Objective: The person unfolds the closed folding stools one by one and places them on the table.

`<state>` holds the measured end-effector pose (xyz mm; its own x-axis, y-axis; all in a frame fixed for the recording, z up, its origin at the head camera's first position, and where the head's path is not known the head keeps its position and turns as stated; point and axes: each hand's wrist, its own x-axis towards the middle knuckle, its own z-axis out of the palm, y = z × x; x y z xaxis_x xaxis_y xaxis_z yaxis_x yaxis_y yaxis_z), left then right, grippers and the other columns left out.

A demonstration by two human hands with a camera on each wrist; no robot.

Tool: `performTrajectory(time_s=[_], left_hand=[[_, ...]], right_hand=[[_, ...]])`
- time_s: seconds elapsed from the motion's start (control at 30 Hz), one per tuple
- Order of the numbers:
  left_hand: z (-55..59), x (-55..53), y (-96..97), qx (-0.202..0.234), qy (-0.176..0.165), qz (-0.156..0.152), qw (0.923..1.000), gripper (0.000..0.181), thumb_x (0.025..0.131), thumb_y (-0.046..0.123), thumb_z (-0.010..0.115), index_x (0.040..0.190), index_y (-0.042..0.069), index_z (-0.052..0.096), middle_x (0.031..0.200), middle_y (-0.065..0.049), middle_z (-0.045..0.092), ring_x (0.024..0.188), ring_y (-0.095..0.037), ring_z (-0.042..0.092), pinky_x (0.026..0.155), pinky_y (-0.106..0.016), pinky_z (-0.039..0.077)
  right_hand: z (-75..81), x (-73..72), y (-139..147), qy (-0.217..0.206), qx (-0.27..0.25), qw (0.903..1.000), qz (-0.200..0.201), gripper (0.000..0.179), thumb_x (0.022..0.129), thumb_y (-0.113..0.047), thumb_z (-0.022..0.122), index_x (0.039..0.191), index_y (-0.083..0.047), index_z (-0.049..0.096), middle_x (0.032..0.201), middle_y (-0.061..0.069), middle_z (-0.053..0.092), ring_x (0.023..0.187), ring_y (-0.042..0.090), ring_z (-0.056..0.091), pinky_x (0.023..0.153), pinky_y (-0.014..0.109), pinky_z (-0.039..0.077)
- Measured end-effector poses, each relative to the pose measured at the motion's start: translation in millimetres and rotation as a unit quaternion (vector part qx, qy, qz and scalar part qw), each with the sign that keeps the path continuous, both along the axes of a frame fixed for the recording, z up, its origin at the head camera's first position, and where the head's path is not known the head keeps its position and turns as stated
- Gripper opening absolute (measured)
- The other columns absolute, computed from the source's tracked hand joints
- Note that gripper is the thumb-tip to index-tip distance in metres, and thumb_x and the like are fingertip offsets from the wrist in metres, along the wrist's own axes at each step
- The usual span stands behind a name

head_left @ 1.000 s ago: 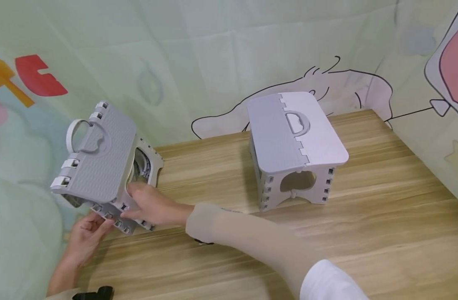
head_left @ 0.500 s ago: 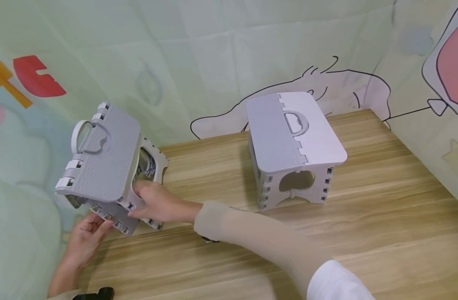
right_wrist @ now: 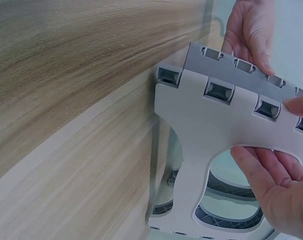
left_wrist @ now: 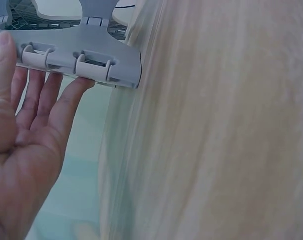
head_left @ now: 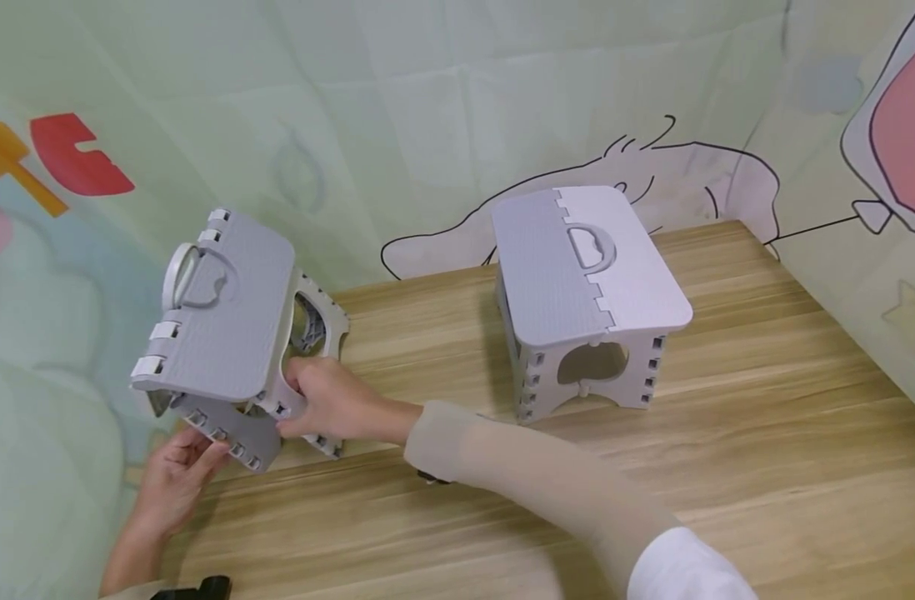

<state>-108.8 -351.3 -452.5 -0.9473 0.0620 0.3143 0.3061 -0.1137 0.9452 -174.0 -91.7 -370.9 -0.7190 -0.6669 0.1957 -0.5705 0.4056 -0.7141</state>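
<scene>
On the left in the head view, a grey and white plastic folding step stool (head_left: 236,312) is partly unfolded and tilted, its carry handle (head_left: 180,275) sticking up at the top's left edge. My left hand (head_left: 176,479) holds the hinged edge of the grey leg panel (left_wrist: 91,57), thumb on one side and fingertips under the hinges. My right hand (head_left: 337,400) grips the white leg panel (right_wrist: 184,130), its fingers in the oval opening and its thumb at the hinge row. A gap shows between the two panels. Most of the stool's underside is hidden.
A second folding stool (head_left: 588,262) stands fully unfolded to the right on the wood-grain table (head_left: 765,400). Printed cloth (head_left: 352,125) hangs behind the table and along both sides. Something black (head_left: 202,588) sits near my left wrist.
The held stool's top and white leg panel have shifted right with my right hand, and the gap to the grey panel has widened. My left hand has hardly moved.
</scene>
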Motion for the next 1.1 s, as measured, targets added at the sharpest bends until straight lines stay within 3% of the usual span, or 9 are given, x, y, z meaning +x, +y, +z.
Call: performTrajectory(time_s=[0.47, 1.1], left_hand=[[-0.3, 3.0, 0.9, -0.039, -0.001, 0.0, 0.9992, 0.04, 0.095, -0.019, 0.049, 0.114, 0.008, 0.072, 0.108, 0.003, 0.073, 0.096, -0.004, 0.068, 0.078, -0.016, 0.056], [1.0, 2.4, 3.1, -0.037, 0.0, 0.001, 0.9993, 0.041, 0.096, -0.018, 0.048, 0.119, 0.007, 0.07, 0.112, 0.003, 0.072, 0.099, -0.005, 0.068, 0.08, -0.017, 0.056]], right_hand=[[-0.9, 0.5, 15, 0.018, -0.004, 0.9998, -0.005, 0.034, 0.077, -0.019, 0.086, 0.092, -0.009, 0.057, 0.082, -0.008, 0.057, 0.074, -0.001, 0.054, 0.059, 0.005, 0.046], [3.5, 0.9, 29, 0.006, -0.013, 0.9999, -0.007, 0.034, 0.077, -0.017, 0.086, 0.092, -0.008, 0.057, 0.082, -0.006, 0.058, 0.072, 0.0, 0.056, 0.058, 0.006, 0.048]])
